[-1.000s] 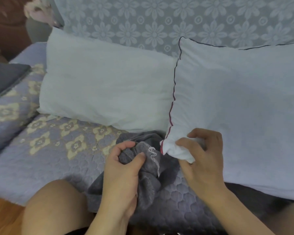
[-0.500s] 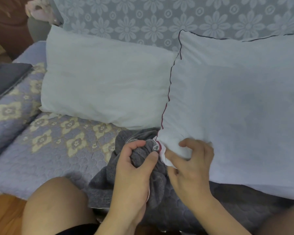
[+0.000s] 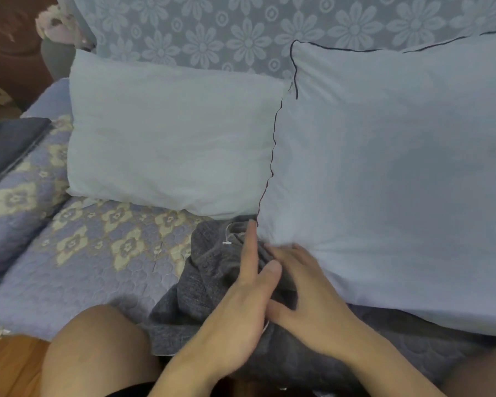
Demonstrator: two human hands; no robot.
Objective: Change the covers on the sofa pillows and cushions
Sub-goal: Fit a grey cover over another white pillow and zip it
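A big white pillow (image 3: 384, 173) with dark piping leans on the sofa back at the right. Its lower left corner sits at the mouth of a crumpled grey cover (image 3: 212, 270) lying on the seat. My left hand (image 3: 238, 305) holds that cover, with the index finger straight along the opening and the thumb on the fabric; its other fingers are hidden. My right hand (image 3: 307, 290) lies beside it with spread, fairly straight fingers pressing on the pillow's corner and the cover. A second bare white pillow (image 3: 166, 138) leans at the left.
The seat has a quilted lilac spread with yellow flowers (image 3: 92, 253). A folded dark grey fabric (image 3: 9, 144) lies at the far left. A floral throw (image 3: 212, 32) covers the sofa back. My knee (image 3: 92, 356) and the wooden floor (image 3: 9, 368) are at the bottom left.
My right hand let go of the pinched pillow corner and now lies flat on it. The left index finger straightened along the cover's opening. The pillow's corner moved down against the grey cover.
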